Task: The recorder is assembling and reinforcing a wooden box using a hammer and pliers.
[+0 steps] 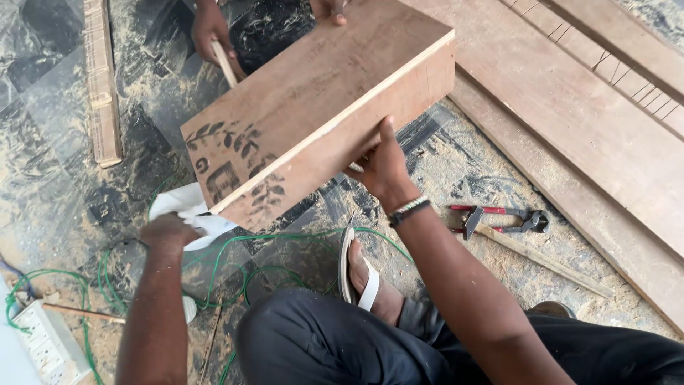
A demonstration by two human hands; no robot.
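Right hand (pixel 385 170) grips one brown plywood box (pixel 320 107); left hand (pixel 169 232), at 8 o'clock, clutches one white cloth (pixel 187 203).

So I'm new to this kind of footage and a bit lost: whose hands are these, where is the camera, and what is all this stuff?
The camera sits on a person's head, looking down. Their right hand grips the edge of a brown plywood box with dark stamped markings. Their left hand holds a white cloth against the box's corner. At the top, another person's hand holds a thin wooden stick. On the sawdust-covered floor lie red-handled pincers, a green cable, long wooden planks and a white power strip.
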